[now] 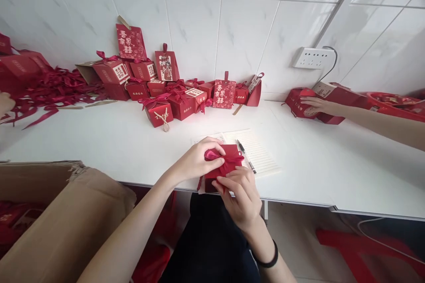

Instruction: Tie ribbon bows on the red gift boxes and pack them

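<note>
A red gift box [212, 185] sits at the table's front edge, with a dark red ribbon bow [229, 163] on its top. My left hand [204, 157] comes from the left, its thumb and fingers pinched on the bow's left loop. From the right, my right hand [241, 190] has its fingers closed at the ribbon over the box's front right side. An open lined notebook [262, 152] lies behind the box, partly covered by it, and a black pen [246, 155] rests on its page.
Decorated red boxes [182, 105] stand along the wall, beside a ribbon heap [63, 84]. Another person's hand [315, 105] touches boxes at the right, near a red basin [381, 105]. A cardboard carton [76, 212] is at the lower left; another hand [5, 104] shows at the left edge.
</note>
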Available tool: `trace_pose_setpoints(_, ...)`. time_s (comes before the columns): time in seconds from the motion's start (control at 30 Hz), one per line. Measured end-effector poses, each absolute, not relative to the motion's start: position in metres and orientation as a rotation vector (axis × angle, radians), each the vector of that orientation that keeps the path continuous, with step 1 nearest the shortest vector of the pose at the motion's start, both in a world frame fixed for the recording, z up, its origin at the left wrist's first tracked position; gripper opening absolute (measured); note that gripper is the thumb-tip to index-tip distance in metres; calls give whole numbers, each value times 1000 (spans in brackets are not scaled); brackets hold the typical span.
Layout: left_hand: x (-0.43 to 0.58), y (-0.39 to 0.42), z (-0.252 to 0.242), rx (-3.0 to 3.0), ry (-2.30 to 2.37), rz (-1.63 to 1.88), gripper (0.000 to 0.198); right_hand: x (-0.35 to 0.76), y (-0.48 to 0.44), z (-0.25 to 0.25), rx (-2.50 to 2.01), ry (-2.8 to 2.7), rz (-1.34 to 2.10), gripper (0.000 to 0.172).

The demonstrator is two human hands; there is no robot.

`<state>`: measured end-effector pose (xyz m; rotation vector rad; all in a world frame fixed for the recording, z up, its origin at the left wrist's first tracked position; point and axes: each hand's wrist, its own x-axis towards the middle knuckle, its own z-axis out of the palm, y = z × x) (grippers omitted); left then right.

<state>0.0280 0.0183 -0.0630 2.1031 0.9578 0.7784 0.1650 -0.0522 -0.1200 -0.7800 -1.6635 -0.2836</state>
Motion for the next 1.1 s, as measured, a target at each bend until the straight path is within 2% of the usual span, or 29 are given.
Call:
trace_pose_setpoints(0.23,37,14,-72,1982,1136,860,3,154,-56,-126,-796,-1742,-246,16)
trace_pose_setpoints(0.33,39,11,-73,1943,1154,887,7,152,-56,-129,-787,-1733,-218,13)
trace_pose_setpoints(1.07,38,13,-78,1847,1161,856,11,168,-63,-106,-708,-1837,-12,9)
trace_pose_setpoints(1.1,38,14,-78,1839,1155,853,12,173,-61,-103,-690,-1788,7,15)
